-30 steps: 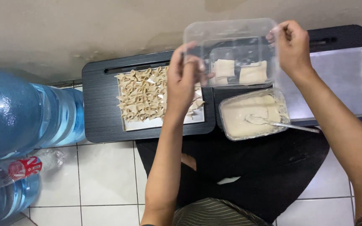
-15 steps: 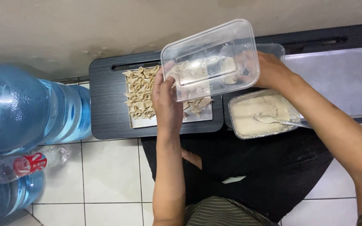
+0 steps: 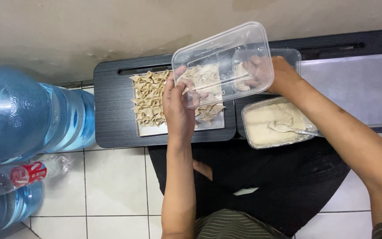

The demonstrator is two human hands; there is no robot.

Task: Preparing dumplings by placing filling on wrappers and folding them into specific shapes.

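The left hand (image 3: 178, 108) pinches the near corner of a clear plastic container (image 3: 223, 62), tilted above the tabletop (image 3: 113, 110). The right hand (image 3: 274, 73), fingers curled, grips its far side. Below lie folded dumplings (image 3: 151, 99) and a filling tub (image 3: 273, 124).

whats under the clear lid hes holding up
Through the clear lid, held by the left hand and right hand, show folded dumplings on a tray and a second clear tub with pale pieces. The right fingers blur what else lies there.
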